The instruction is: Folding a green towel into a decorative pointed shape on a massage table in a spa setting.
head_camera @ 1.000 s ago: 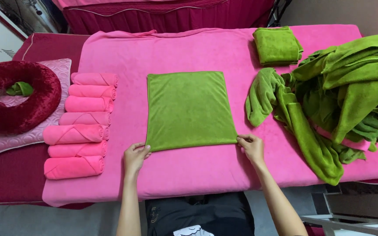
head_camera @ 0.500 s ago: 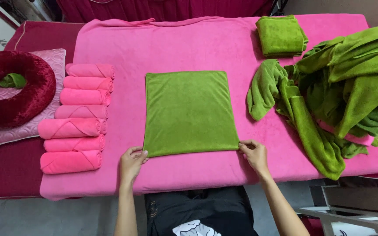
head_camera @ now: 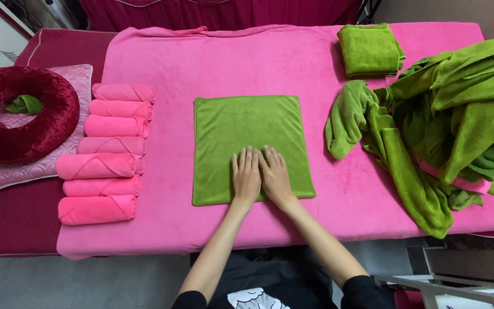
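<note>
A green towel (head_camera: 247, 123), folded into a flat square, lies in the middle of a pink-covered table (head_camera: 247, 63). My left hand (head_camera: 246, 175) and my right hand (head_camera: 274, 175) rest flat side by side on the towel's near half, fingers stretched out and pointing away from me. Neither hand holds anything.
Several rolled pink towels (head_camera: 110, 151) lie in a column to the left. A dark red ring cushion (head_camera: 21, 123) sits on a pale pink pad at far left. A folded green towel stack (head_camera: 370, 50) and a heap of loose green towels (head_camera: 458, 120) lie on the right.
My hands have left the towel's two near corners and come together at the middle of its near half, now pressing flat on it.
</note>
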